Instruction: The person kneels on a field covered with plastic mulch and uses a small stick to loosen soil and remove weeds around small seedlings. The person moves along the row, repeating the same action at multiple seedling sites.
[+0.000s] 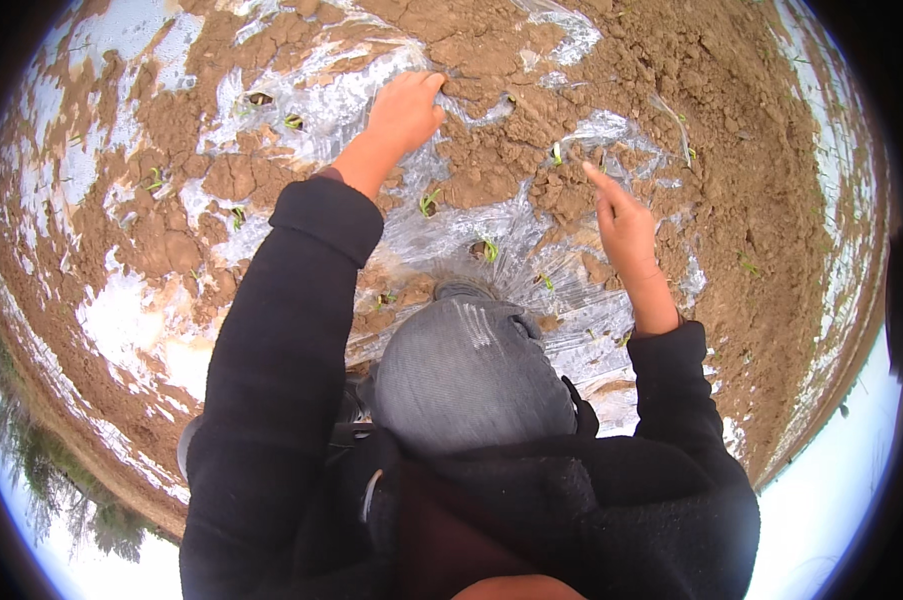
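Observation:
My left hand (pixel 410 112) is low over the ground, its fingers bent down at the edge of clear plastic mulch film (pixel 339 94) and brown soil (pixel 481 45). Whether its fingertips grip anything is hidden. On the right, my right hand (pixel 627 225) has its index finger stretched to the soil, the other fingers curled in; no object shows in it. A green seedling (pixel 557 154) stands just left of that fingertip, at a hole in the film. Between my hands another seedling (pixel 428 202) pokes through the film, and a third seedling (pixel 489 250) grows nearer my knee.
My grey-trousered knee (pixel 474 375) is bent over the film. Several more seedlings dot the bed, including a seedling (pixel 293 121) left of my left hand. Loose cracked soil (pixel 751 187) lies to the right, with another film strip (pixel 834 150) beyond. Trees (pixel 53 465) show at lower left.

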The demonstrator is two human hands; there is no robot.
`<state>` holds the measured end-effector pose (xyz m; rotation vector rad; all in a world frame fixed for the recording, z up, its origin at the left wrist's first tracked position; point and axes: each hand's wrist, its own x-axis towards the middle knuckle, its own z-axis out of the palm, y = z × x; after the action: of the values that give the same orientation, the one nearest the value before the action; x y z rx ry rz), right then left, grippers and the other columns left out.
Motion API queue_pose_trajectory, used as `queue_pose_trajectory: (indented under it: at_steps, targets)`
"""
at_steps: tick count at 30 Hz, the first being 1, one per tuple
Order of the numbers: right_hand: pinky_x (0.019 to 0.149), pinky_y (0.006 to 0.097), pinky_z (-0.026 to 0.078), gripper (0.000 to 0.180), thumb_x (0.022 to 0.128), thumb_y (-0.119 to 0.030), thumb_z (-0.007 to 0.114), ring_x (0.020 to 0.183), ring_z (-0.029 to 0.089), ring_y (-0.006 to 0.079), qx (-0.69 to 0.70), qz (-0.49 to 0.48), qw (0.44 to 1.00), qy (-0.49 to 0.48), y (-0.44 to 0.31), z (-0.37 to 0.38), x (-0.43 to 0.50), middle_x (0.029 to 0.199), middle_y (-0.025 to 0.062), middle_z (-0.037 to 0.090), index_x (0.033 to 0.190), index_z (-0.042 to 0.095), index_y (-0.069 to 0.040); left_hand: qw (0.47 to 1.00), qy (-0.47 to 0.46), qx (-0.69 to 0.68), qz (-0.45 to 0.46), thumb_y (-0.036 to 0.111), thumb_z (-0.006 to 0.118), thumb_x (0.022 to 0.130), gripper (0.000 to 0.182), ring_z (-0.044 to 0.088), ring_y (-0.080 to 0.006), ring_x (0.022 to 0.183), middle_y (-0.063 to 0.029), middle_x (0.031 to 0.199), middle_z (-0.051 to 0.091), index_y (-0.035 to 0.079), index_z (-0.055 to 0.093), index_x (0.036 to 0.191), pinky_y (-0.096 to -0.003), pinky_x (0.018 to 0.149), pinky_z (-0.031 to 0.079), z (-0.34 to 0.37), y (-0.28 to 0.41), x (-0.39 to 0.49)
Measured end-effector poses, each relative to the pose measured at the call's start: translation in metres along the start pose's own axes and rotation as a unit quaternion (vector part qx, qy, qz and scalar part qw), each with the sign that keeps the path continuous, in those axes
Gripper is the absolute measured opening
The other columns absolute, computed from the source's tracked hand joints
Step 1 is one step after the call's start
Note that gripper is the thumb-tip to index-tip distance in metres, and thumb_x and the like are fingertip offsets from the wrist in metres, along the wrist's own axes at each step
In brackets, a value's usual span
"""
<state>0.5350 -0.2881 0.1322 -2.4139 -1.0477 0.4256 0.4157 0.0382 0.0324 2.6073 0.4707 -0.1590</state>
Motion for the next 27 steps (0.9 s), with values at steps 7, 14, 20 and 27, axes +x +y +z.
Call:
queue_pose_trajectory:
  at_steps: [7,14,20,27]
  targets:
    - [0.065,0.0363,0.056,0.04,0.094,-0.01,0.062,0.077,0.069,0.0303,-0.159,0.022,0.985,-0.058,0.012,0.002,-0.005,0.104,0.0139,0.072,0.129,0.065,-0.028,0.999,-0.004,0.05,0.01,0.022,0.063,0.085,0.052,0.05,-0.0268,0.127,-0.005,0.135,0.057,0.013,0.055,0.136,-0.041,0.105,0.042,-0.003,0.0,0.008]
    - [0.062,0.0294,0.053,0.037,0.097,-0.009,0.06,0.067,0.067,0.0182,-0.094,0.056,0.993,0.046,0.026,-0.01,0.016,0.109,0.0125,0.073,0.13,0.065,-0.025,0.997,-0.031,0.068,-0.03,0.025,0.062,0.087,0.056,0.048,-0.0295,0.129,-0.009,0.139,0.054,0.012,0.051,0.14,-0.0443,0.107,0.04,-0.008,0.002,0.009]
    - [0.064,0.0277,0.051,0.038,0.098,-0.007,0.058,0.068,0.063,0.0112,0.027,0.08,0.996,0.036,0.003,-0.003,0.005,0.109,0.0156,0.072,0.133,0.064,-0.021,0.998,-0.011,0.002,-0.064,0.026,0.064,0.088,0.06,0.05,-0.0322,0.128,-0.0108,0.14,0.054,0.013,0.047,0.144,-0.0455,0.105,0.041,-0.017,0.012,0.024]
    - [0.083,0.0311,0.052,0.037,0.098,-0.004,0.056,0.099,0.068,0.0199,0.106,0.093,0.988,0.065,-0.006,-0.004,-0.027,0.117,0.0126,0.07,0.132,0.063,-0.016,0.893,0.057,-0.438,-0.09,0.019,0.061,0.089,0.063,0.062,-0.0321,0.106,-0.0141,0.124,0.063,0.016,0.042,0.148,-0.0443,0.094,0.048,-0.034,0.022,0.093]
